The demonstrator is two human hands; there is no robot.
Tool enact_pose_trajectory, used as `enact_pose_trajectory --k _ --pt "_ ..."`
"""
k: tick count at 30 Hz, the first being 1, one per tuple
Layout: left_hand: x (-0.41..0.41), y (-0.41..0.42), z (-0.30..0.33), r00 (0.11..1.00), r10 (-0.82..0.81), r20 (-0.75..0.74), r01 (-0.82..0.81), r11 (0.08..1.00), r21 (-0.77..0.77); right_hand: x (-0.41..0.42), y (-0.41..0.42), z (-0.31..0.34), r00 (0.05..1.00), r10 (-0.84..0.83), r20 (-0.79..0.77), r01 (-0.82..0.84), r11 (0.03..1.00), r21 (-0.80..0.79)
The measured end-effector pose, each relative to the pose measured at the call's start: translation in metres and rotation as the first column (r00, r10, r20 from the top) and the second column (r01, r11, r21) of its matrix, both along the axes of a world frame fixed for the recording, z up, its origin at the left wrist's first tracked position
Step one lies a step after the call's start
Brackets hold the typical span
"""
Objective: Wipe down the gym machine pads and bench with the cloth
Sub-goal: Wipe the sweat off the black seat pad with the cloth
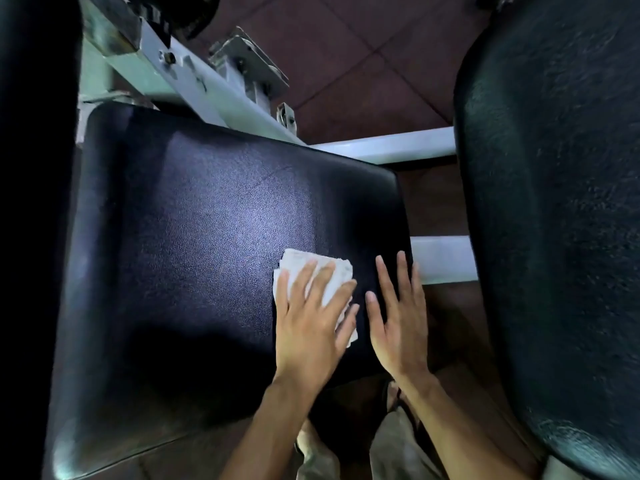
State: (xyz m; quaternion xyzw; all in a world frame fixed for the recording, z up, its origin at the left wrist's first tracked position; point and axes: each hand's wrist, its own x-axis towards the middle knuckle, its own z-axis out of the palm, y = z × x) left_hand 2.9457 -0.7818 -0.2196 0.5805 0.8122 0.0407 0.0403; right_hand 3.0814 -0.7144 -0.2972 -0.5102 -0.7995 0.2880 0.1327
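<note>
A large dark padded bench seat (pixel 194 258) fills the middle of the head view. A folded white cloth (pixel 332 275) lies on its right part. My left hand (pixel 311 323) presses flat on the cloth, fingers spread over it. Right beside it, my right hand (pixel 398 317) rests flat and bare on the pad near its right edge, holding nothing. A second dark pad (pixel 561 202) stands tall on the right side. Another dark pad (pixel 31 168) runs down the far left edge.
White metal frame bars (pixel 388 145) run behind and to the right of the bench, with a bolted bracket (pixel 249 64) above. Brown tiled floor (pixel 346 64) shows beyond. My legs and feet (pixel 391 445) are below the bench's near edge.
</note>
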Motion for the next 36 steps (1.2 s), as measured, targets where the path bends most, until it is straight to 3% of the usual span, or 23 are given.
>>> enact_pose_trajectory --k 5,9,11,15,21,24,27,30,33,36 --pt "-0.019 -0.01 0.02 0.992 -0.006 0.127 0.003 1.0 0.026 -0.002 -0.001 0.017 0.98 -0.088 -0.177 0.057 0.983 -0.174" --pt "-0.065 -0.039 0.037 0.943 0.332 -0.034 -0.332 0.943 0.006 -0.027 -0.016 0.054 0.938 -0.159 -0.309 0.099 0.975 -0.201" --pt "-0.081 -0.052 0.038 0.887 0.449 -0.11 -0.453 0.892 -0.013 -0.053 -0.028 0.068 0.955 -0.104 -0.277 0.07 0.989 -0.13" --pt "-0.086 -0.058 0.031 0.878 0.445 -0.179 -0.463 0.883 -0.074 -0.094 -0.056 0.07 0.996 -0.041 -0.076 0.044 0.999 0.033" --pt "-0.084 -0.058 0.028 0.868 0.459 -0.19 -0.474 0.879 -0.043 -0.045 -0.081 0.055 0.996 -0.053 -0.078 0.059 0.995 0.078" --pt "-0.082 -0.056 0.027 0.863 0.46 -0.208 -0.48 0.876 -0.053 -0.02 -0.068 0.048 0.962 -0.249 -0.114 0.248 0.969 -0.017" --pt "-0.082 -0.057 0.026 0.865 0.448 -0.225 -0.473 0.878 -0.071 -0.043 -0.018 0.039 0.845 -0.533 -0.053 0.525 0.844 -0.11" --pt "-0.082 -0.059 0.023 0.873 0.423 -0.244 -0.452 0.889 -0.073 -0.099 0.063 0.038 0.777 -0.628 -0.057 0.612 0.772 -0.171" --pt "-0.082 -0.059 0.022 0.869 0.43 -0.243 -0.46 0.884 -0.081 -0.163 0.105 0.049 0.813 -0.576 -0.09 0.573 0.818 -0.056" --pt "-0.082 -0.057 0.024 0.872 0.432 -0.229 -0.46 0.884 -0.084 -0.187 0.062 0.064 0.962 -0.237 -0.133 0.25 0.964 0.092"
